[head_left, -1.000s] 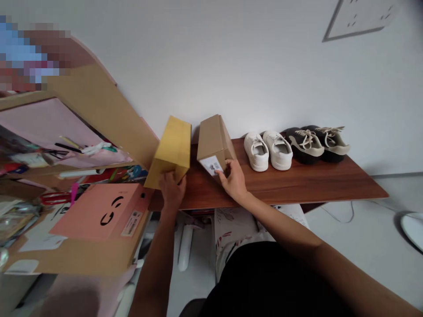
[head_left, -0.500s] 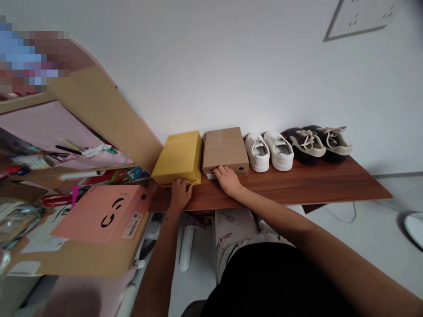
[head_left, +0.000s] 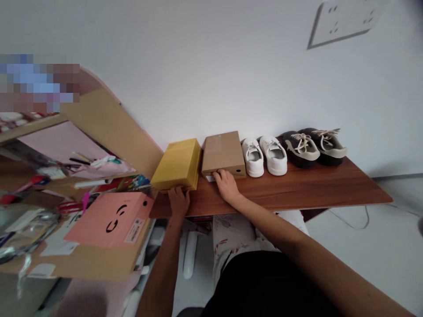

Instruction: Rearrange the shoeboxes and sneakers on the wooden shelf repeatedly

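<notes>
A yellow shoe box (head_left: 178, 164) and a brown cardboard shoe box (head_left: 223, 152) lie flat side by side on a dark wooden shelf (head_left: 297, 187) against the white wall. My left hand (head_left: 178, 200) rests its fingers against the near end of the yellow box. My right hand (head_left: 226, 185) presses its fingers on the near end of the brown box, next to a white label. Both hands have their fingers stretched out and hold nothing.
A pair of white sneakers (head_left: 264, 155) and a pair of dark sneakers (head_left: 312, 145) stand to the right of the boxes. A pink box with a face print (head_left: 112, 218) lies on cardboard at the left, beside a cluttered pink shelf unit (head_left: 66, 149).
Both boxes, tipped up on end a second ago, have been lowered flat onto the shelf. My hands stay at their near ends. The camera has shifted slightly.
</notes>
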Demonstrator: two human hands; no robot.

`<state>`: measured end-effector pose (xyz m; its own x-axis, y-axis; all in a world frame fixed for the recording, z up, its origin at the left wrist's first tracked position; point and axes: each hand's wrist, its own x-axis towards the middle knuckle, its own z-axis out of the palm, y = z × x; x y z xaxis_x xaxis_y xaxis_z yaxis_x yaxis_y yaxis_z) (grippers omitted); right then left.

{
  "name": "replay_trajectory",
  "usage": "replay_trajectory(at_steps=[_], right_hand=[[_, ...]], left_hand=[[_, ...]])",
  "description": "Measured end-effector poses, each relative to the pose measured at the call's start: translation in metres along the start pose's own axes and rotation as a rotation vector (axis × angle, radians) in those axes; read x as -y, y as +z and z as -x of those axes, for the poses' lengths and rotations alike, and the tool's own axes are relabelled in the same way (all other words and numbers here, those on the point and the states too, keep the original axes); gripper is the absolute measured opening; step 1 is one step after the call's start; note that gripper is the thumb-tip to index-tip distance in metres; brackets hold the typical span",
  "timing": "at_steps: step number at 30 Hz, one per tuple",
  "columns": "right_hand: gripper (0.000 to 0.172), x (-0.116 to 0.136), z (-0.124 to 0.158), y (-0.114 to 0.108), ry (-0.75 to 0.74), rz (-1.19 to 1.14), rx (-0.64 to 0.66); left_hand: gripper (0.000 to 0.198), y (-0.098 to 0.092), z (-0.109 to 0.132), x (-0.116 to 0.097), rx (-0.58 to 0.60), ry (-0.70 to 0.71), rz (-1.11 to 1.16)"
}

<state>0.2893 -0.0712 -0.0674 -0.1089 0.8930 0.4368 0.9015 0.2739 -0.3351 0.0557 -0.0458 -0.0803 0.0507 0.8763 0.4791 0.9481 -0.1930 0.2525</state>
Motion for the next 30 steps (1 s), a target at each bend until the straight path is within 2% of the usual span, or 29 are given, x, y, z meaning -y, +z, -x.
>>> replay_trajectory(at_steps=[3, 5, 6, 8, 11, 13, 15, 17, 19, 22, 24, 26, 28, 30], right_hand=[[0.030, -0.019, 0.030, -0.017, -0.052, -0.090, -0.152], [0.031, -0.045, 0.050, -0.034, 0.020, -0.105, -0.247], [0.033, -0.062, 0.058, -0.043, 0.101, -0.097, -0.293], [0.040, -0.100, 0.066, -0.061, 0.302, -0.061, -0.371], [0.052, -0.152, 0.060, -0.081, 0.508, -0.026, -0.370], [0.055, -0.174, 0.051, -0.086, 0.560, -0.071, -0.307], [0.050, -0.187, 0.047, -0.088, 0.594, -0.158, -0.273], [0.045, -0.195, 0.049, -0.089, 0.641, -0.261, -0.314], [0.046, -0.201, 0.056, -0.088, 0.715, -0.405, -0.417], [0.049, -0.211, 0.066, -0.083, 0.850, -0.817, -0.562], [0.049, -0.213, 0.069, -0.078, 0.902, -1.130, -0.611], [0.052, -0.212, 0.071, -0.073, 0.944, -1.303, -0.616], [0.058, -0.210, 0.077, -0.071, 0.981, -1.279, -0.577], [0.067, -0.209, 0.090, -0.073, 0.978, -1.094, -0.529]], left_hand=[[0.040, -0.001, 0.009, -0.033, -0.195, -0.007, -0.005], [0.046, 0.002, 0.014, -0.068, -0.260, 0.099, 0.082], [0.049, 0.005, 0.016, -0.089, -0.252, 0.169, 0.159], [0.053, 0.014, 0.016, -0.139, -0.145, 0.291, 0.353], [0.050, 0.037, 0.005, -0.224, 0.155, 0.385, 0.555], [0.051, 0.053, -0.008, -0.274, 0.262, 0.329, 0.465], [0.043, 0.066, -0.022, -0.309, 0.354, 0.194, 0.301], [0.029, 0.074, -0.031, -0.326, 0.373, 0.085, 0.234], [0.021, 0.081, -0.034, -0.328, 0.272, 0.022, 0.318], [0.023, 0.094, -0.032, -0.321, 0.107, -0.112, 0.569], [0.026, 0.104, -0.030, -0.320, 0.096, -0.235, 0.712], [0.027, 0.113, -0.030, -0.322, 0.107, -0.364, 0.810], [0.031, 0.118, -0.028, -0.325, 0.136, -0.490, 0.888], [0.040, 0.119, -0.020, -0.326, 0.185, -0.561, 0.953]])
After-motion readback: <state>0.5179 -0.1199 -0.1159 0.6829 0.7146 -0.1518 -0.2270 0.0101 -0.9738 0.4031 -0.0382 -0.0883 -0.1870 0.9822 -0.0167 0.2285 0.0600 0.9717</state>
